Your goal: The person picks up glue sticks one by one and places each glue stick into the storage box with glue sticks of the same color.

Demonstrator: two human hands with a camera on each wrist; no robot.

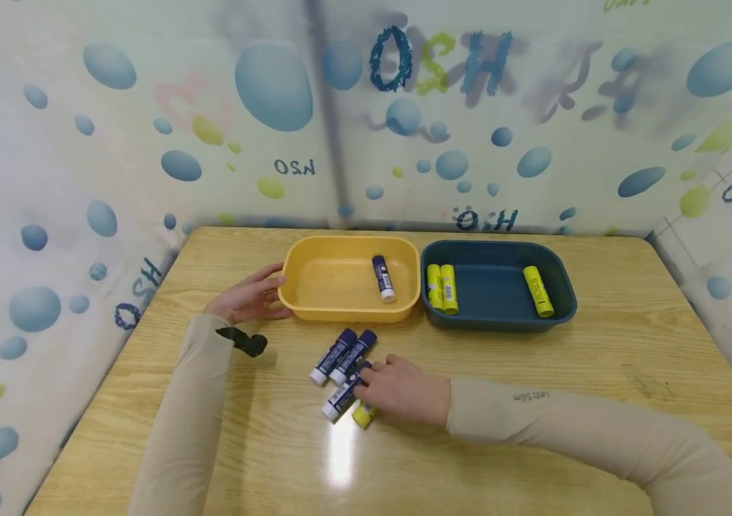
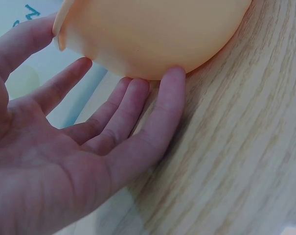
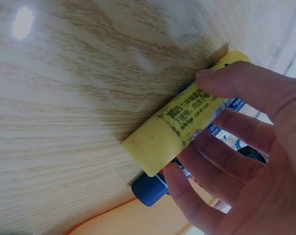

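Observation:
My right hand [image 1: 404,389] grips a yellow glue stick [image 3: 174,122] lying aslant on the table, thumb on one side and fingers on the other. Right against it is a dark blue glue stick with a white end [image 1: 340,398]. Two more blue glue sticks [image 1: 333,356] lie side by side just beyond. At the left end of the orange-yellow bin [image 1: 353,315], my left hand [image 1: 252,297] touches the outer wall and rim with its fingers spread and relaxed, as the left wrist view shows. Inside that bin lies one blue glue stick [image 1: 383,279].
A dark blue bin [image 1: 495,326] stands beside the orange-yellow one, on its right. It holds a pair of yellow glue sticks [image 1: 448,289] at its left and another yellow glue stick [image 1: 538,292] at its right. Patterned curtains [image 1: 211,186] border the wooden table [image 1: 630,344].

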